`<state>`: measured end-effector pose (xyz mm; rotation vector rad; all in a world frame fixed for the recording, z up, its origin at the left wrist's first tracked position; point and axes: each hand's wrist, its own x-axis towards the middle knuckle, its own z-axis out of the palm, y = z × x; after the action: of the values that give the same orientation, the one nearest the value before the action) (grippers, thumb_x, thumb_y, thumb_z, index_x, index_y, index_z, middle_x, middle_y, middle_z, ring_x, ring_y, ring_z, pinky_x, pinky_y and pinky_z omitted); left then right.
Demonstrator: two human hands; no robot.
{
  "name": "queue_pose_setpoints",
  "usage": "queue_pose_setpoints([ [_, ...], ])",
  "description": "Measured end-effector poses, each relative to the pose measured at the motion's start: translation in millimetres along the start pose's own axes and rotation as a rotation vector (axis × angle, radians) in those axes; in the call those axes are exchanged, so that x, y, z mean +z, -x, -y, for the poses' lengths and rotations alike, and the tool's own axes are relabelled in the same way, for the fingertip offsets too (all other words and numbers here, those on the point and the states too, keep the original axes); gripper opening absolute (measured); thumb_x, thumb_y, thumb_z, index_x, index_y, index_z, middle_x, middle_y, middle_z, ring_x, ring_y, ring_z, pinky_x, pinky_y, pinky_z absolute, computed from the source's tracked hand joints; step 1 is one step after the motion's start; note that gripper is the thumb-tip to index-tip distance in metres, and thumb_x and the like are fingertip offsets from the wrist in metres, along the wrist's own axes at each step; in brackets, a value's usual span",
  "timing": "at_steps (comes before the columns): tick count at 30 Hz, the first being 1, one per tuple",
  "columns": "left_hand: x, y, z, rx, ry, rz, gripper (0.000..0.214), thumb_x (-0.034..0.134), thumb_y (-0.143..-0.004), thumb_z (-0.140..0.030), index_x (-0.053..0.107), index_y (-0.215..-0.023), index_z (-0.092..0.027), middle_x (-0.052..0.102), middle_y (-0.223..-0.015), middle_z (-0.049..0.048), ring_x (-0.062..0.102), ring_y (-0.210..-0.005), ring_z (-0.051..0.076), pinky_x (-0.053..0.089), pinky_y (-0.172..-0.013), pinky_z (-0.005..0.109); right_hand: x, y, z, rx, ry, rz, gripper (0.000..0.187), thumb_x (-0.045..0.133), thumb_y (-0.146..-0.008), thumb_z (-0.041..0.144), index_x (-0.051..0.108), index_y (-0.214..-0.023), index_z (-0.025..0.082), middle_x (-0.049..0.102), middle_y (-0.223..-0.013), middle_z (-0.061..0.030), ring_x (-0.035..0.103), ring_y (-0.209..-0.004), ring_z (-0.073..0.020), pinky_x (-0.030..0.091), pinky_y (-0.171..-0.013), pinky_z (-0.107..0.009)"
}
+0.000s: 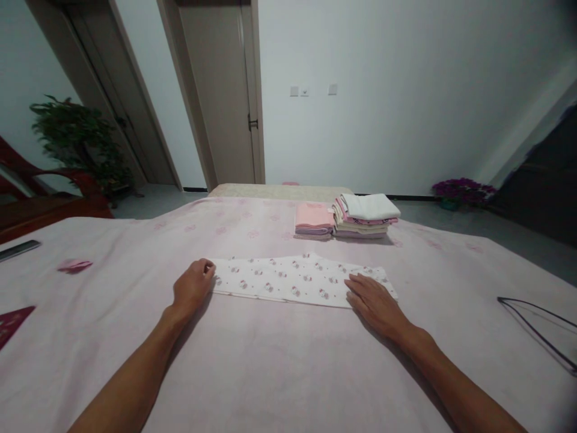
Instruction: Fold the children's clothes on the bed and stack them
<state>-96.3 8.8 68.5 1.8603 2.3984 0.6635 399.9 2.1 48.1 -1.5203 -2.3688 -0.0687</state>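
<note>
White pants with a small cartoon print (282, 279) lie folded lengthwise into a long strip across the cloth in front of me. At the strip's narrow left end, my left hand (193, 284) has its fingers curled closed on the fabric edge. My right hand (373, 302) rests flat on the wider right end, fingers stretched out and palm down. Beyond the pants stand two piles of folded clothes: a low pile with pink on top (314, 216) and a taller pile with white on top (370, 207).
A pale pink patterned cloth (270, 373) covers the wide surface. On the left lie a small pink piece (74, 266), a dark flat device (18, 249) and a dark red item (13, 323). A black wire loop (536, 322), perhaps a hanger, lies at right.
</note>
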Motion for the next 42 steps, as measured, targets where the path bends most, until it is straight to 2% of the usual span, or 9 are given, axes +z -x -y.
queue_pose_setpoints([
  [2,-2.4,-6,25,-0.078,-0.074,-0.024,0.033,0.040,-0.097,-0.045,0.060,-0.109,-0.021,0.069,-0.111,0.0085,0.065,-0.096,0.024,0.044,-0.069,0.031,-11,-13,22,-0.047,-0.049,-0.007,0.031,0.047,-0.097,0.034,0.072,-0.111,0.021,0.071,-0.118,-0.0106,0.061,-0.113,-0.0264,0.044,-0.101,-0.043],
  [5,0.0,-8,46,-0.124,-0.113,-0.012,0.040,0.039,-0.096,-0.050,0.059,-0.114,-0.020,0.068,-0.113,0.0104,0.065,-0.100,0.027,0.045,-0.069,0.033,-18,-37,65,-0.160,-0.143,-0.007,0.026,0.048,-0.096,0.027,0.073,-0.100,0.020,0.072,-0.099,-0.0082,0.063,-0.095,-0.0221,0.047,-0.089,-0.036],
  [10,3.7,-7,53,-0.169,-0.128,0.021,0.035,0.042,-0.093,-0.049,0.060,-0.106,-0.022,0.069,-0.112,0.0096,0.065,-0.100,0.027,0.044,-0.068,0.032,5,-76,130,-0.189,-0.287,0.059,0.017,0.056,-0.090,0.020,0.073,-0.092,0.021,0.070,-0.089,-0.0035,0.062,-0.086,-0.0169,0.043,-0.078,-0.027],
  [15,2.4,-6,59,-0.195,-0.119,0.033,0.032,0.043,-0.093,-0.048,0.060,-0.103,-0.022,0.068,-0.111,0.0092,0.065,-0.097,0.026,0.042,-0.067,0.032,26,-91,166,-0.235,-0.220,0.099,0.014,0.058,-0.089,0.020,0.071,-0.086,0.021,0.068,-0.087,-0.0025,0.059,-0.081,-0.0151,0.036,-0.070,-0.026],
  [20,-1.1,-3,55,-0.171,-0.151,0.028,0.028,0.043,-0.094,-0.043,0.061,-0.095,-0.022,0.068,-0.108,0.0085,0.065,-0.094,0.025,0.040,-0.066,0.030,30,-88,178,-0.307,-0.044,0.064,0.020,0.053,-0.093,0.017,0.066,-0.078,0.019,0.066,-0.084,-0.0043,0.056,-0.076,-0.0146,0.030,-0.065,-0.027],
  [25,-2.8,0,51,-0.117,-0.178,0.012,0.029,0.039,-0.096,-0.040,0.061,-0.091,-0.021,0.067,-0.104,0.0082,0.064,-0.091,0.023,0.039,-0.064,0.030,32,-84,179,-0.342,0.021,0.008,0.024,0.050,-0.098,0.019,0.064,-0.078,0.018,0.066,-0.083,-0.0041,0.055,-0.075,-0.0149,0.030,-0.065,-0.029],
  [31,-3.3,1,52,-0.126,-0.162,0.005,0.026,0.045,-0.095,-0.041,0.060,-0.104,-0.021,0.068,-0.109,0.0086,0.065,-0.094,0.024,0.041,-0.067,0.030,37,-84,181,-0.355,0.045,-0.043,0.024,0.050,-0.098,0.018,0.063,-0.078,0.018,0.065,-0.082,-0.0042,0.053,-0.074,-0.0153,0.028,-0.063,-0.030],
  [35,-5.2,1,48,-0.115,-0.163,-0.005,0.022,0.046,-0.095,-0.035,0.061,-0.104,-0.023,0.069,-0.107,0.0069,0.066,-0.094,0.024,0.042,-0.068,0.030,40,-84,179,-0.363,0.007,-0.071,0.019,0.052,-0.094,0.015,0.062,-0.078,0.018,0.064,-0.083,-0.0047,0.052,-0.074,-0.0159,0.029,-0.066,-0.030],
  [42,-7.6,0,48,-0.122,-0.047,-0.148,0.024,0.043,-0.096,-0.037,0.059,-0.108,-0.023,0.069,-0.100,0.0052,0.065,-0.092,0.022,0.042,-0.070,0.030,46,-84,172,-0.324,-0.161,-0.150,0.010,0.055,-0.085,0.013,0.061,-0.081,0.020,0.060,-0.081,-0.0028,0.050,-0.075,-0.0159,0.031,-0.068,-0.029],
])
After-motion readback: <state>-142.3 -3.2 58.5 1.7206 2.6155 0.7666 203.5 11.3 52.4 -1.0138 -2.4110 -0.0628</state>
